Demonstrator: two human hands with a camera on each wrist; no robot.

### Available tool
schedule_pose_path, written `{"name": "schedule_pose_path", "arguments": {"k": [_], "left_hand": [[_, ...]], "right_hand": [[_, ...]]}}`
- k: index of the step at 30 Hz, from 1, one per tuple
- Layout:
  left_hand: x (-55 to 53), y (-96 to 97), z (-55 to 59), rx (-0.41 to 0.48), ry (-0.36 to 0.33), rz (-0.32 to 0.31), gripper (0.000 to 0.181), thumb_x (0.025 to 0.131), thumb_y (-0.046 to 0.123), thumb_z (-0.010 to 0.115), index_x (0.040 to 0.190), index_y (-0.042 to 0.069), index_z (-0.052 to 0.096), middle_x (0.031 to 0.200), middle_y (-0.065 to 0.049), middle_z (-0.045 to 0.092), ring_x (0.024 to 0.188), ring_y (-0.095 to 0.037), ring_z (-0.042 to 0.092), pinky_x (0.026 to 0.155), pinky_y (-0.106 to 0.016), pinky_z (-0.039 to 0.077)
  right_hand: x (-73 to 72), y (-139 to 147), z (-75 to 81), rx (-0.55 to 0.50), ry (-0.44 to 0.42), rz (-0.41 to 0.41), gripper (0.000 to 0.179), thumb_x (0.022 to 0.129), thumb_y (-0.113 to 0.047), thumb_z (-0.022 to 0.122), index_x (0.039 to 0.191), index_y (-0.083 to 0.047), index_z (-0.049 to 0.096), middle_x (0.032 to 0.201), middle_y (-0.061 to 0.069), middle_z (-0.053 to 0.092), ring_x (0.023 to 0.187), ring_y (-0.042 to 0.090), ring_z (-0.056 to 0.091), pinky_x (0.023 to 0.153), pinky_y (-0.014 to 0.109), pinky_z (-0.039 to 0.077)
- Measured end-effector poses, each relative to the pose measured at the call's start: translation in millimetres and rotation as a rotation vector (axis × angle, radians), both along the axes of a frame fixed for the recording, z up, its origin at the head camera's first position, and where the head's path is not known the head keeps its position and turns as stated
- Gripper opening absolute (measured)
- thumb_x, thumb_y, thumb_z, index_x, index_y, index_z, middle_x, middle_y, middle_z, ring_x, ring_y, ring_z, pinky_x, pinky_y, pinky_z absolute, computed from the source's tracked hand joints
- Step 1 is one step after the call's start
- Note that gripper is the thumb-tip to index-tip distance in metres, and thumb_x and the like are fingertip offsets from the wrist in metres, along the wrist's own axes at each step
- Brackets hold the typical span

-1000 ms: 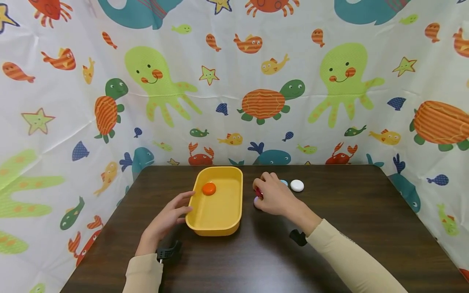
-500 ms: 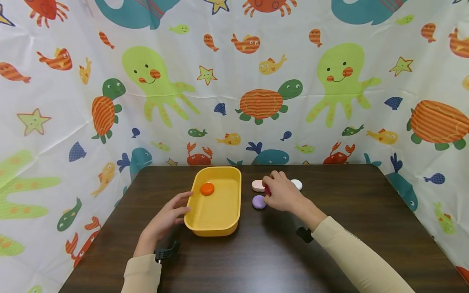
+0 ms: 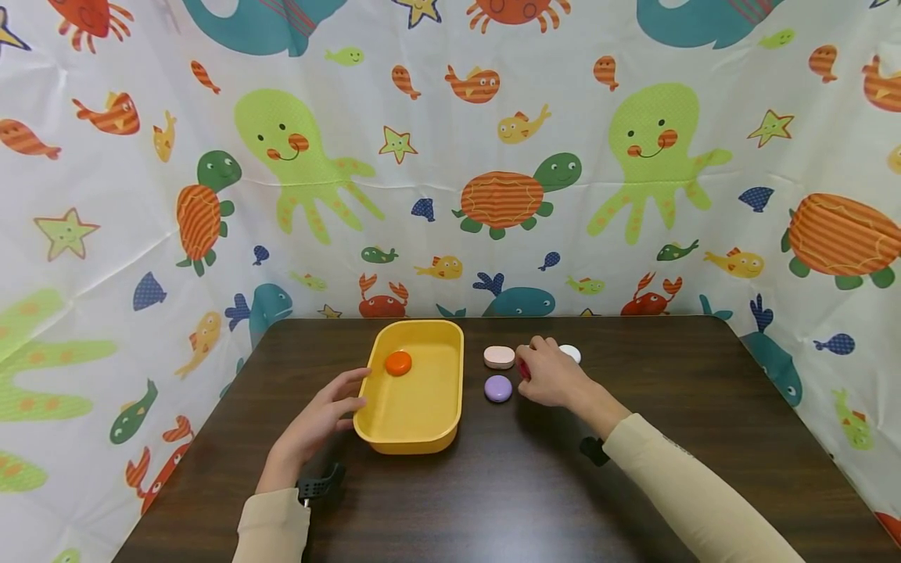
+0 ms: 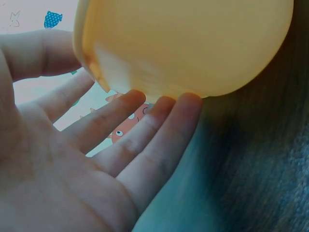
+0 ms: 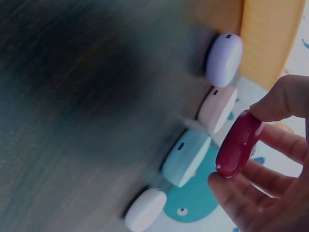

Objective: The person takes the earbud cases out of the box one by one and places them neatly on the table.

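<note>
My right hand (image 3: 552, 374) pinches a dark red, glossy earbud case (image 5: 238, 145) between thumb and fingertips, raised off the table. Behind it in the right wrist view stand a light blue earbud case (image 5: 186, 157) and a white one; the blue one is hidden by the hand in the head view. Left of that hand lie a pink earbud case (image 3: 499, 357) and a purple earbud case (image 3: 498, 389). My left hand (image 3: 320, 418), fingers extended, touches the left side of a yellow bin (image 3: 415, 447). Inside the bin, toward the back, sits an orange round case (image 3: 398, 363).
The white earbud case (image 3: 571, 353) lies beyond my right hand, partly covered by it. A dark wooden table (image 3: 450, 508) bears everything. A sea-animal patterned cloth (image 3: 436, 133) hangs behind the table's back edge and along its sides.
My right hand has moved right with the dark red earbud case, uncovering the pink and purple ones and covering part of the white one. My left hand has stayed at the bin.
</note>
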State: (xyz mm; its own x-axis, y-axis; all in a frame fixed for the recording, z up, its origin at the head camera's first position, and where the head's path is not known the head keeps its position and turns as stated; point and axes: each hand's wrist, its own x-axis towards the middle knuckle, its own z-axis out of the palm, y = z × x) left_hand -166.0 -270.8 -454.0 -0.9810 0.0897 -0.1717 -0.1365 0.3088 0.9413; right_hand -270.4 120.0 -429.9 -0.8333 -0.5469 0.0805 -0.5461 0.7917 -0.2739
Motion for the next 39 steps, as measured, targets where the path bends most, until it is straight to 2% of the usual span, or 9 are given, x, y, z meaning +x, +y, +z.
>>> {"name": "schedule_pose_path", "arguments": {"k": [7, 15, 21, 39], "left_hand": [[0.4, 0.3, 0.5, 0.001, -0.009, -0.001, 0.06, 0.104, 0.022, 0.055, 0.158, 0.015, 0.03, 0.162, -0.02, 0.026, 0.139, -0.042, 0.041, 0.108, -0.053, 0.045], [0.1, 0.1, 0.9, 0.006, 0.001, -0.005, 0.061, 0.104, 0.023, 0.056, 0.158, 0.014, 0.03, 0.162, -0.02, 0.026, 0.139, -0.043, 0.041, 0.107, -0.054, 0.045], [-0.1, -0.3, 0.3, 0.005, -0.006, -0.001, 0.06, 0.104, 0.022, 0.055, 0.158, 0.015, 0.031, 0.162, -0.019, 0.026, 0.139, -0.042, 0.041, 0.108, -0.054, 0.045], [0.5, -1.3, -1.5, -0.001, -0.019, 0.025, 0.059, 0.103, 0.023, 0.057, 0.157, 0.018, 0.033, 0.161, -0.017, 0.029, 0.138, -0.04, 0.043, 0.108, -0.053, 0.045]], "right_hand": [[-2.9, 3, -8.8, 0.022, -0.012, 0.003, 0.02, 0.082, -0.019, 0.072, 0.098, -0.016, 0.061, 0.098, 0.006, 0.053, 0.092, 0.025, 0.049, 0.066, 0.037, 0.05], [-4.0, 5, -16.9, 0.044, -0.035, -0.007, 0.025, 0.082, -0.02, 0.073, 0.106, -0.014, 0.065, 0.101, 0.008, 0.055, 0.095, 0.027, 0.051, 0.07, 0.041, 0.054], [-4.4, 6, -21.6, 0.064, -0.026, 0.005, 0.027, 0.081, -0.02, 0.075, 0.105, -0.013, 0.066, 0.1, 0.009, 0.056, 0.093, 0.029, 0.052, 0.072, 0.043, 0.053], [-6.5, 7, -32.3, 0.068, -0.012, 0.026, 0.025, 0.077, -0.017, 0.075, 0.1, -0.015, 0.064, 0.096, 0.007, 0.055, 0.088, 0.029, 0.052, 0.071, 0.042, 0.05]]}}
